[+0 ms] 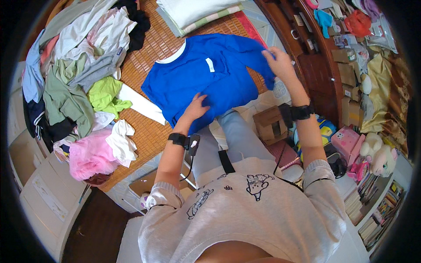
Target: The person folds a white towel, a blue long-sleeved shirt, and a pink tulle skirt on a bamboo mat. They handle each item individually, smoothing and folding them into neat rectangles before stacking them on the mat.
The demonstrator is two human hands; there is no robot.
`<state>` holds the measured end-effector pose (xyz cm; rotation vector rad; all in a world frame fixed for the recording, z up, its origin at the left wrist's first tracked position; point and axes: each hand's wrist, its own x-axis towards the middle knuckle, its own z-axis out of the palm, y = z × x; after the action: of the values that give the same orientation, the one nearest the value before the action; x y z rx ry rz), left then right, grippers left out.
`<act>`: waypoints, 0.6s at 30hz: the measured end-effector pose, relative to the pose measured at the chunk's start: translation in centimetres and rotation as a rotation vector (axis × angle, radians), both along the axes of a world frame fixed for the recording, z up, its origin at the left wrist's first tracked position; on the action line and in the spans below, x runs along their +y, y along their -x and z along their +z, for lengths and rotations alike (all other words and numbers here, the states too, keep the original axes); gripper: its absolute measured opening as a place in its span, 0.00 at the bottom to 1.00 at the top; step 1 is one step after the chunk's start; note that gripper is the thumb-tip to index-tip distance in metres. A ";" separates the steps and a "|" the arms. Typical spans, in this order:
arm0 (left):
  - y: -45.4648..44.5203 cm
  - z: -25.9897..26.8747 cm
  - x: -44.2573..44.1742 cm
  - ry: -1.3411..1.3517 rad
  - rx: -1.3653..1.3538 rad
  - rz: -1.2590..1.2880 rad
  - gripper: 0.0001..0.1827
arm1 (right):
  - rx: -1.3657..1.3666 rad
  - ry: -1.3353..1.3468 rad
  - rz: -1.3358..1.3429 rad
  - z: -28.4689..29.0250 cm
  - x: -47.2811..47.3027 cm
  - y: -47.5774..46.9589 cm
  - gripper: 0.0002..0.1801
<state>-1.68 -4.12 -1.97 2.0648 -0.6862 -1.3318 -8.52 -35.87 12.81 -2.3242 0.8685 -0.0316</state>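
A blue long-sleeved top lies spread before me on a bamboo mat, its neckline with a white inside towards the upper left. My left hand rests on the lower part of the top, fingers spread. At the right, my right hand is at the top's sleeve, thumb and fingers near its edge; whether it pinches the cloth is hard to tell. A white sleeve or cloth strip reaches from under the top towards the heap of clothes.
A large heap of mixed clothes covers the mat's left side, with a pink tulle garment at its near end. Folded bedding lies at the far edge. To the right are a cardboard box and a wooden cabinet.
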 end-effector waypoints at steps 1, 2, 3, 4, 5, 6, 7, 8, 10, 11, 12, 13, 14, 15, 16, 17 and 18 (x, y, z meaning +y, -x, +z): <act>-0.1 1.8 -1.6 0.140 0.024 0.025 0.33 | -0.103 -0.094 0.076 -0.3 1.2 -1.1 0.14; 0.0 3.4 -3.2 0.280 0.049 0.048 0.34 | -0.181 -0.207 0.057 -0.2 3.1 -2.3 0.15; 0.3 5.3 -5.3 0.291 0.056 0.038 0.34 | -0.240 -0.212 0.079 -1.9 3.7 -2.9 0.16; 0.3 7.1 -6.3 0.435 -0.004 0.053 0.32 | -0.166 -0.340 0.071 -2.0 5.4 -4.1 0.18; 0.6 8.1 -7.4 0.594 -0.058 0.055 0.30 | -0.179 -0.551 0.077 -2.7 6.3 -4.5 0.20; 0.7 8.0 -7.4 0.588 -0.062 0.065 0.30 | -0.200 -0.714 0.087 -1.9 8.2 -5.5 0.24; 0.7 7.8 -7.7 0.501 -0.004 0.177 0.28 | -0.162 -0.830 0.108 -2.1 9.3 -6.1 0.29; 0.4 7.6 -7.9 0.413 0.055 0.287 0.26 | -0.199 -0.854 0.122 -2.4 10.3 -6.3 0.31; -0.6 6.9 -7.8 0.356 -0.013 0.396 0.22 | -0.237 -0.886 0.171 -2.9 11.0 -6.1 0.36; -1.2 6.6 -7.5 0.380 0.014 0.403 0.18 | -0.234 -0.884 0.173 -3.1 11.0 -5.9 0.36; -1.5 6.6 -7.2 0.400 0.041 0.410 0.15 | -0.284 -0.764 0.225 -3.3 11.1 -5.6 0.37; -1.6 6.6 -7.0 0.399 0.043 0.413 0.15 | -0.333 -0.642 0.276 -3.5 11.0 -5.2 0.37; -1.7 6.6 -6.7 0.482 0.272 0.580 0.14 | -0.288 -0.526 0.298 -3.5 10.8 -4.7 0.42; -1.7 6.7 -6.7 0.562 0.505 0.744 0.14 | -0.286 -0.526 0.299 -3.7 10.9 -4.1 0.42; -1.6 6.9 -6.9 0.606 0.539 0.823 0.13 | -0.279 -0.476 0.313 -4.0 11.2 -3.4 0.45; -1.7 7.1 -7.2 0.607 0.540 0.824 0.13 | -0.272 -0.426 0.327 -4.1 11.4 -2.7 0.48; -1.8 7.6 -7.5 0.664 0.594 0.857 0.13 | -0.303 -0.343 0.375 -3.7 11.7 -2.1 0.52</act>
<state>0.08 -11.63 5.63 1.1027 0.0585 -0.9299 -6.47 -24.18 9.10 -2.0504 0.2566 -0.0671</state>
